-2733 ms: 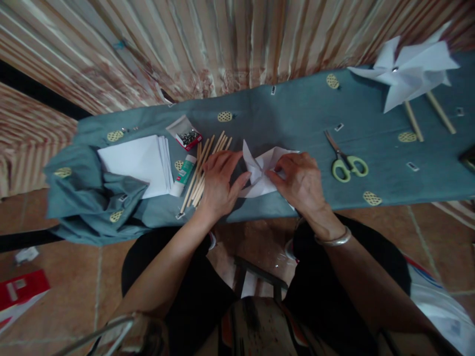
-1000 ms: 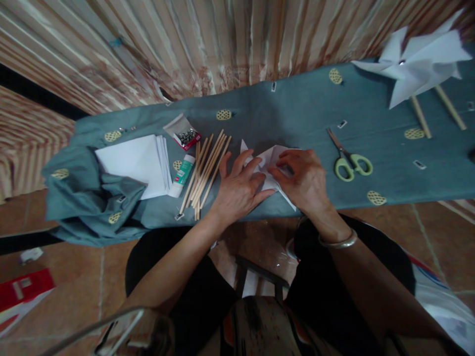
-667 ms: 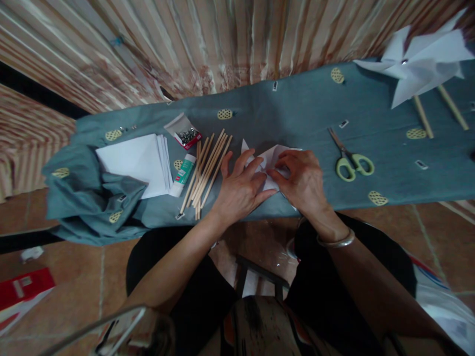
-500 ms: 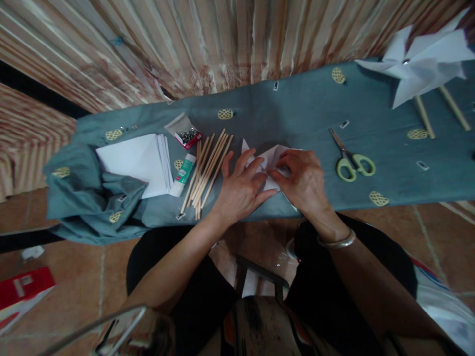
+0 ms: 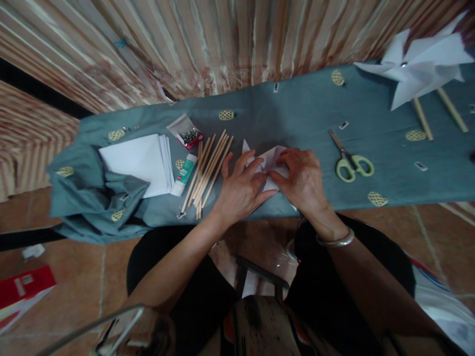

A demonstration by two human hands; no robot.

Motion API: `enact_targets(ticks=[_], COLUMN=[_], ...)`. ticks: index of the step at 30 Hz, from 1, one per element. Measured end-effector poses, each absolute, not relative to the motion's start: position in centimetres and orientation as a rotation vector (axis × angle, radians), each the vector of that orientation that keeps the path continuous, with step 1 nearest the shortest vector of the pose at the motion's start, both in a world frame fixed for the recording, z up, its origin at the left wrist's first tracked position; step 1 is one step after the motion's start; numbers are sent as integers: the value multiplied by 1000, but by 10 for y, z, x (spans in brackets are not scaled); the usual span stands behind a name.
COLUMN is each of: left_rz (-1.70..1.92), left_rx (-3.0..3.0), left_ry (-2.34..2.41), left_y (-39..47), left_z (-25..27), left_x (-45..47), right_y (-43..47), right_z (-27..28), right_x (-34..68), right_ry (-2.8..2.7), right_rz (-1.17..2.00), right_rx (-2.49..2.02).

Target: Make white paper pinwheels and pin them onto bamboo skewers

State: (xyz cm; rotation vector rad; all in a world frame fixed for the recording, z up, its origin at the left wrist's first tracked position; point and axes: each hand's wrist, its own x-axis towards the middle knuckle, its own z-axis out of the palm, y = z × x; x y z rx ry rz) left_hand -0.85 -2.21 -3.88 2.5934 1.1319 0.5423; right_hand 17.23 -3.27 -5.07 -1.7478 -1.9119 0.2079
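Observation:
On the cloth in front of me lies a sheet of white paper, cut and partly folded like a pinwheel, one pointed corner sticking up at its left. My left hand rests over the paper's left part with fingers spread, pressing near the middle. Opposite it, my right hand pinches a corner of the paper between thumb and fingers, bent in towards the middle. The fingers hide much of the paper. Left of my left hand lie several thin wooden sticks. Green-handled scissors lie to the right of my right hand.
A glue stick, an opened small box of metal pins and a stack of white paper are at the left. Finished white pinwheels on sticks lie at the far right. The blue-green cloth is bunched at its left end.
The view has shifted slightly. Both hands stay almost in place on the paper; my right fingers have moved a little inward and lower with the corner.

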Motion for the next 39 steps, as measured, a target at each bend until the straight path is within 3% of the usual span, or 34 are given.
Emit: enact_targets(ticks=[13, 29, 39], left_rz=[750, 676, 825], left_rx=[2305, 2191, 2100], left_ry=[1478, 1362, 1202], left_y=[-8, -7, -4], left_z=[-43, -59, -64], left_x=[-40, -15, -1], right_y=[-33, -34, -34], right_z=[-58, -68, -67], right_x=[170, 169, 168], right_ry=[-1928, -1892, -1928], right_rz=[110, 66, 74], right_rx=[-1718, -1682, -1706])
